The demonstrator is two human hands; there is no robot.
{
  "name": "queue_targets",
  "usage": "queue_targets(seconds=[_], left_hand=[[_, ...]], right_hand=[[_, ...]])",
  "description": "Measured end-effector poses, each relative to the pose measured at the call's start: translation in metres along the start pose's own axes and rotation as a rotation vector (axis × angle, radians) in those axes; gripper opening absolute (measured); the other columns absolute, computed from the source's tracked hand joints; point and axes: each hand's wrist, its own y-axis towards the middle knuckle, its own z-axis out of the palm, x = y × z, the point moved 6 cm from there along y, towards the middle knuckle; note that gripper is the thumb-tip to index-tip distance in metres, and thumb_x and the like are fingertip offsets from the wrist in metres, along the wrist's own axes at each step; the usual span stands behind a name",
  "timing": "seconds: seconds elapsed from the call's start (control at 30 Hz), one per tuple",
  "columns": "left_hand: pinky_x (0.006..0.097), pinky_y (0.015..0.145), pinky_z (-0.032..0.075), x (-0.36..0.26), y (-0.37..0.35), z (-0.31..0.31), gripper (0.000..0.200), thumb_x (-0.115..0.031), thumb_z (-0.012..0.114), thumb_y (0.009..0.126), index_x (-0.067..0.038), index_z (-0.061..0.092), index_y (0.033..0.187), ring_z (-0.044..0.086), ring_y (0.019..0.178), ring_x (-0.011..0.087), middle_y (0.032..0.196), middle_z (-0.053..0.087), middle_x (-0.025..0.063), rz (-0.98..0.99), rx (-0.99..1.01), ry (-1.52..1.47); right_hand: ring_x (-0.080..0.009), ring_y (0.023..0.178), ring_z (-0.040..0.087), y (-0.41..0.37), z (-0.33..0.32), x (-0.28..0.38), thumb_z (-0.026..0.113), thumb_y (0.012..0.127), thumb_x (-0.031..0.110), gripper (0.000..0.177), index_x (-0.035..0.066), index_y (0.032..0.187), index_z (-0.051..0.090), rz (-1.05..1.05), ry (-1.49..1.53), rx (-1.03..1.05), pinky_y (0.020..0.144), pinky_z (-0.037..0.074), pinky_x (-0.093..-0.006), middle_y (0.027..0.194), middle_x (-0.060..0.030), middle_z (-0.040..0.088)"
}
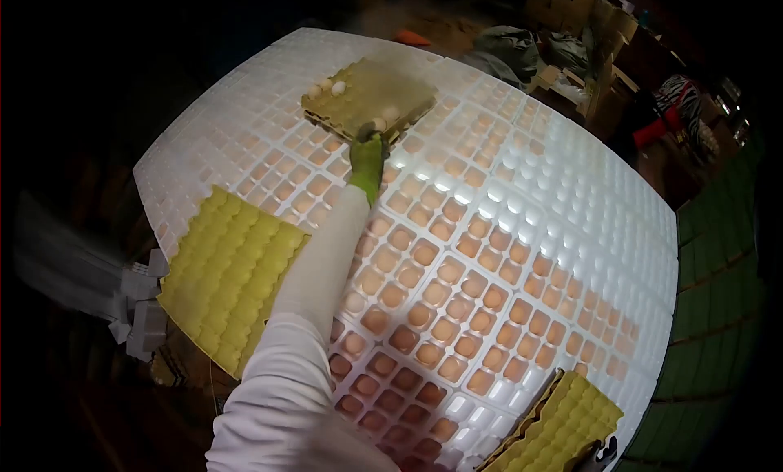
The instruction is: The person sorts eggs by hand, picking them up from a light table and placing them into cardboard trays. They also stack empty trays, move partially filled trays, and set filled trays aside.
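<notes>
Our left hand (369,164), green-gloved, has its fingers clamped on the near edge of the egg carton (367,97), far side of the white grid table (571,211). Right hand (603,454) is at the yellow carton stack (563,423); we can't tell its finger state.
</notes>
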Motion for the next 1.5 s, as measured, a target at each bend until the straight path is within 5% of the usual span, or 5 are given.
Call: queue_targets(seconds=[0.37, 0.47, 0.87, 1.27, 1.5], left_hand=[[0.0482, 0.105, 0.046, 0.032, -0.524, 0.059, 0.049, -0.030, 0.075, 0.091, -0.006, 0.064, 0.132, 0.054, 0.125, 0.0364, 0.142, 0.054, 0.0196, 0.338, 1.151, 0.740], [0.0556, 0.108, 0.040, 0.010, -0.571, 0.065, 0.054, -0.035, 0.074, 0.089, -0.007, 0.062, 0.133, 0.047, 0.130, 0.0470, 0.144, 0.053, 0.0228, 0.356, 1.099, 0.746], [0.0406, 0.112, 0.044, -0.064, -0.537, -0.038, 0.066, -0.028, 0.070, 0.098, -0.003, 0.043, 0.153, 0.049, 0.138, 0.0233, 0.149, 0.054, 0.0126, -0.609, 0.631, 0.010], [0.0186, 0.066, 0.041, -0.322, -0.259, -0.390, 0.073, -0.034, 0.084, 0.084, -0.003, 0.056, 0.144, 0.054, 0.072, 0.0070, 0.095, 0.062, -0.0048, 0.168, 0.121, 0.657], [0.0416, 0.101, 0.048, -0.322, -0.221, -0.417, 0.054, -0.015, 0.074, 0.079, -0.012, 0.067, 0.132, 0.063, 0.114, 0.0330, 0.125, 0.069, 0.0099, 0.483, -0.062, 1.459]], right_hand=[[-0.0198, 0.069, 0.055, 0.009, 0.017, -0.073, 0.069, 0.098, 0.039, 0.069, 0.011, 0.154, 0.041, 0.453, 0.353, 0.389, 0.053, 0.046, -0.0377, 0.110, -0.0135, 0.066], [-0.0248, 0.107, 0.062, 0.031, 0.002, -0.085, 0.067, 0.100, 0.016, 0.038, -0.003, 0.131, 0.056, 0.213, 0.598, 0.151, 0.097, 0.051, -0.0377, 0.121, -0.0147, 0.065], [-0.0207, 0.104, 0.061, 0.016, -0.029, 0.154, 0.061, 0.103, 0.021, 0.030, 0.004, 0.128, 0.061, -0.848, 0.254, -0.053, 0.091, 0.050, -0.0350, 0.122, -0.0100, 0.057], [-0.0249, 0.102, 0.065, -0.268, 0.152, 0.595, 0.074, 0.092, 0.019, 0.036, 0.007, 0.125, 0.062, -0.885, 1.055, 0.423, 0.087, 0.053, -0.0341, 0.115, -0.0107, 0.064], [-0.0180, 0.099, 0.065, -0.338, 0.168, 0.592, 0.068, 0.098, 0.016, 0.030, 0.012, 0.127, 0.064, -0.505, 1.188, 0.939, 0.087, 0.054, -0.0315, 0.118, -0.0068, 0.065]])
